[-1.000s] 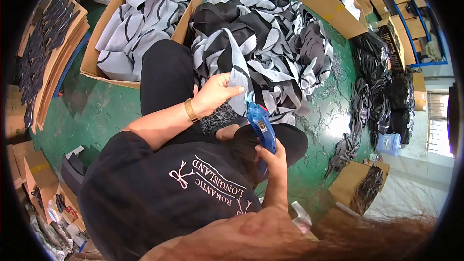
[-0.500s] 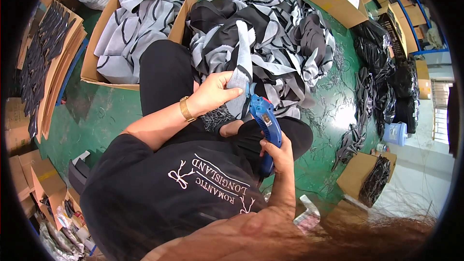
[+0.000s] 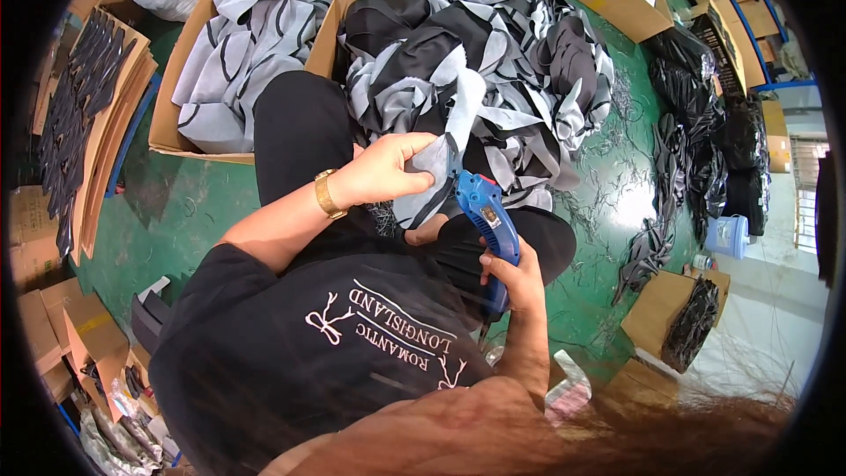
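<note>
The left hand point(image 3: 383, 172) grips a strip point(image 3: 429, 159) of cloth at its thumb and fingers; the fingertips behind the cloth are hidden. The right hand point(image 3: 520, 275) has its fingers wrapped around a blue cutter point(image 3: 486, 216). The strip is up in front of the body, between the hand and the cutter's nose, over the bare foot point(image 3: 427, 229).

The nose touches the strip's edge, close to the left thumb. If the cutter slips or the cloth jumps, it could nick that thumb. I can't tell if the blade is moving. The strip looks limp, so if the left hand lets it sag, it could bunch up and jam the blade, or the cut could go crooked. The foot is under the work too, so a dropped cutter could hurt it.

The strip looks soft and thin, grey with a dark edge, and its pale end curls up. Behind it is a big, messy heap point(image 3: 493, 26) of black and grey cloth, full of loops and folds. A snag there could tug the strip. The cutter looks hard and smooth, with a bent handle. The box point(image 3: 337, 18) is stiff brown card, and the floor point(image 3: 203, 220) is green and shiny. Thin dark scraps point(image 3: 621, 97) lie on it like bits of string.
</note>
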Tool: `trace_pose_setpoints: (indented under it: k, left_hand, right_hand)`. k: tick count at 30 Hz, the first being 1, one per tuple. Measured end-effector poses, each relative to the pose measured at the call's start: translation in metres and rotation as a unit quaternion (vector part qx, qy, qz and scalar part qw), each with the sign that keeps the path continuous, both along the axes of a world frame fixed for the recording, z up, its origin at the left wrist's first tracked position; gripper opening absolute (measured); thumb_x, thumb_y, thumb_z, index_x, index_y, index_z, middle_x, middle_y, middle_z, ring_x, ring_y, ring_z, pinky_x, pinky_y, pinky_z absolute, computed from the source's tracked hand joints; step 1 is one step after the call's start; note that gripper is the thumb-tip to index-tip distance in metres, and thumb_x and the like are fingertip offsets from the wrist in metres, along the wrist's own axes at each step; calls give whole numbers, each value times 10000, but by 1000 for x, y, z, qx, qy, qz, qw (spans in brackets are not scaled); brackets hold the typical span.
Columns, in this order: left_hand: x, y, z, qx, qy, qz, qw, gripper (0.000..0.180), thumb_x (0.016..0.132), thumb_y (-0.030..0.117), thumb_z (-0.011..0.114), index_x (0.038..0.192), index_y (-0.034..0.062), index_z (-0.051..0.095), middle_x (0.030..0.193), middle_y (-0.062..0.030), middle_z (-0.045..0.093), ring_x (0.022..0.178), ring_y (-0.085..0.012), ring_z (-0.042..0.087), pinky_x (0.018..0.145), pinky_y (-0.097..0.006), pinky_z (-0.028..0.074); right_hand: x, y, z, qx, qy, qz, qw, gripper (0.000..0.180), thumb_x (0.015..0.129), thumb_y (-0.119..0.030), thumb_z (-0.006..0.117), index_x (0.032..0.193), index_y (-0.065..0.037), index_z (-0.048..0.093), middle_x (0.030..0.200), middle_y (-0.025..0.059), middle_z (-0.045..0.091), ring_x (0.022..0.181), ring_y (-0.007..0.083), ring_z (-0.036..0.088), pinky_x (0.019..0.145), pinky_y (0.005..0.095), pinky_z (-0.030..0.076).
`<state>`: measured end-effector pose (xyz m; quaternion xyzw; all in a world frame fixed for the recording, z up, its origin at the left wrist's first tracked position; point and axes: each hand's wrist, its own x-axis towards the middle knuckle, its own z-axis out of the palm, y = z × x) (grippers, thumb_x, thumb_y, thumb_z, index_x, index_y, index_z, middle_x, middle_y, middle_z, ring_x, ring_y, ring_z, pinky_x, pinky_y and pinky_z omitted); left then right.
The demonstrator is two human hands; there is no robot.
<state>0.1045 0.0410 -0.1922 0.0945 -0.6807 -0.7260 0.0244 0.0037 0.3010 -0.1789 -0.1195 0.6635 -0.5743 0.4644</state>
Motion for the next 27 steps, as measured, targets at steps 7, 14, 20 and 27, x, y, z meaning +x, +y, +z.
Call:
trace_pose_setpoints:
  k: [7, 14, 20, 27]
  left_hand:
    - [2, -5, -3, 5, 19, -60, 998, 387, 731, 36, 587, 1117, 13, 583, 871, -4, 630, 765, -46, 542, 674, -235, 461]
    - [1, -12, 7, -293, 72, -73, 951, 435, 672, 53, 569, 1103, 1, 597, 841, -152, 637, 680, -128, 604, 650, -248, 484]
    - [0, -19, 3, -60, 32, -26, 997, 491, 751, 11, 552, 1241, 25, 544, 980, -8, 660, 721, -60, 580, 644, -235, 488]
    - [71, -148, 0, 174, 198, 450, 853, 190, 844, -21, 537, 1015, 60, 552, 941, -54, 630, 875, -158, 625, 792, -313, 514]
  right_hand:
    - [-7, 5, 1, 3, -18, 24, 1000, 344, 713, -39, 673, 1019, 69, 559, 725, 58, 575, 579, 135, 565, 510, 270, 487]
    - [-17, -10, -2, -30, -72, 32, 996, 387, 707, -102, 696, 1024, 62, 545, 675, 68, 545, 546, 148, 536, 491, 271, 464]
    - [-34, -14, -9, -154, -62, -89, 982, 411, 733, -159, 673, 1056, 40, 515, 673, 62, 487, 578, 139, 473, 492, 263, 439]
    - [-69, 7, -16, -218, -76, -184, 955, 413, 734, -148, 677, 1067, 16, 496, 718, 42, 471, 631, 133, 473, 501, 259, 434]
